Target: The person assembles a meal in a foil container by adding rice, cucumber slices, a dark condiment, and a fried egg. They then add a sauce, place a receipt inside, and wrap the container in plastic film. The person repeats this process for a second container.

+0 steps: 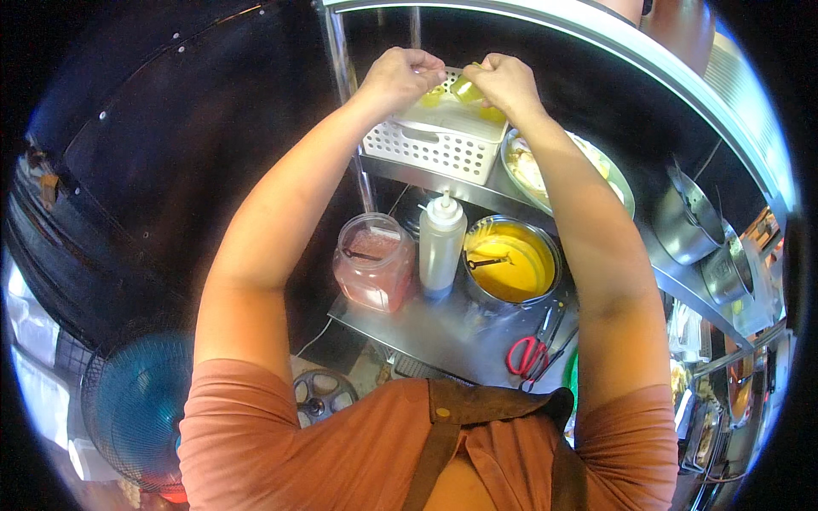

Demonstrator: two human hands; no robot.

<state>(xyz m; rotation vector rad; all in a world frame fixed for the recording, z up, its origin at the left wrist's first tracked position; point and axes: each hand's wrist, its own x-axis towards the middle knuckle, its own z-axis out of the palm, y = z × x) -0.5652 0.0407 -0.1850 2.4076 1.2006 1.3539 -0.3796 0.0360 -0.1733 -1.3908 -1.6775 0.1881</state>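
Observation:
Both my arms reach up to a white perforated basket (pixel 430 156) on the raised shelf. My right hand (pixel 509 85) is closed on a small yellow-green thing (pixel 466 89), shiny and somewhat see-through; its kind is unclear. At the basket's left side, my left hand (pixel 402 81) has its fingers pinched together over the opening. Whatever they hold is too small to make out. More yellow-green stuff (pixel 433 97) shows just below those fingertips, inside the basket.
Below the shelf stand a jar of pink powder (pixel 375 264), a squeeze bottle (pixel 441 247) and a pot of yellow sauce (pixel 511 266). Red-handled scissors (pixel 528 353) lie nearer me. A bowl (pixel 626 189) sits right of the basket, metal pots (pixel 688 226) farther right. A fan (pixel 141 409) stands lower left.

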